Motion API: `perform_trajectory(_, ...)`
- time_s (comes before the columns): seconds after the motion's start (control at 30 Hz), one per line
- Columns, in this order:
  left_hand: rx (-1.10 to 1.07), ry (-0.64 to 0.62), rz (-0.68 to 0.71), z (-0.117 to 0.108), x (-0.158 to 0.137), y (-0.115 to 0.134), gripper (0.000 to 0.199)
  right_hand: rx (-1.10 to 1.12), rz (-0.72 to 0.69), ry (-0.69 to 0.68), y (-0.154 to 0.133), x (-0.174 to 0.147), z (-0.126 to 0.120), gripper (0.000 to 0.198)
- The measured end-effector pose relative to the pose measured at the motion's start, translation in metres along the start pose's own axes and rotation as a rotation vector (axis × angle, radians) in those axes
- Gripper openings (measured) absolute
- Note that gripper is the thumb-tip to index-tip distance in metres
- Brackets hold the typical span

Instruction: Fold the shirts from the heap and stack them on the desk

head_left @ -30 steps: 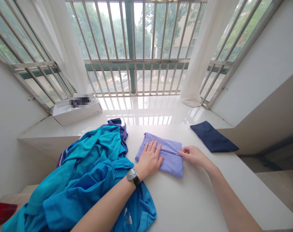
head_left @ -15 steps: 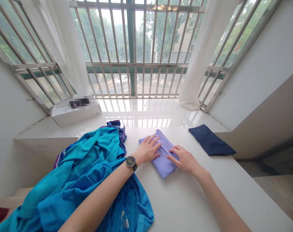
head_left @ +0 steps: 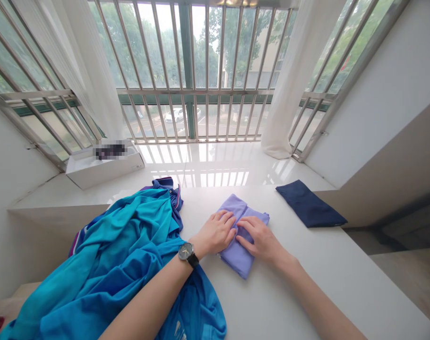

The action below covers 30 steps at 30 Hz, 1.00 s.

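A lavender cloth garment, folded into a compact bundle, lies on the white surface between my hands. My left hand, with a black watch on the wrist, rests flat on the garment's left part, fingers extended. On its right part lies my right hand, thumb and fingers apart, fingertips touching the cloth near the middle fold. Both hands are open, and their fingertips almost meet. To the left, a loose heap of turquoise and blue clothing spreads under my left forearm.
A folded navy cloth lies at the right on the white surface. At the back left stands an open white box with a blurred item in it. Barred windows and white curtains border the far sill.
My right hand has moved left, closer to my left hand. The garment's folds have shifted: its right side now sticks out beyond my right hand, and the left corner is no longer visible.
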State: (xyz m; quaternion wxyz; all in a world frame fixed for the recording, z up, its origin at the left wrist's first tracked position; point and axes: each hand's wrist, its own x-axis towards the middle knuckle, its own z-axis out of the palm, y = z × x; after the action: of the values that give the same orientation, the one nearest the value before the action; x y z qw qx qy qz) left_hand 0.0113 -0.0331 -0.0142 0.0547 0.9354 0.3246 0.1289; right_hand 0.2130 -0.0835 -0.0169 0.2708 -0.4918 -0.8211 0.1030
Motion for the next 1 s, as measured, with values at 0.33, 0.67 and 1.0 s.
perform_trajectory(0.33,0.004,-0.139,-0.03,-0.008,-0.003,-0.004,0.049,-0.025,0.071,0.041,0.016,-0.001,0.015,0.043)
perform_trajectory(0.67,-0.137,-0.28,-0.101,-0.029,0.0,-0.026,0.041,-0.228,0.348,0.139,0.046,-0.002,0.001,0.035)
perform_trajectory(1.0,-0.126,-0.417,-0.201,-0.072,-0.009,-0.032,0.014,-0.063,0.036,0.112,0.025,-0.001,-0.006,0.02)
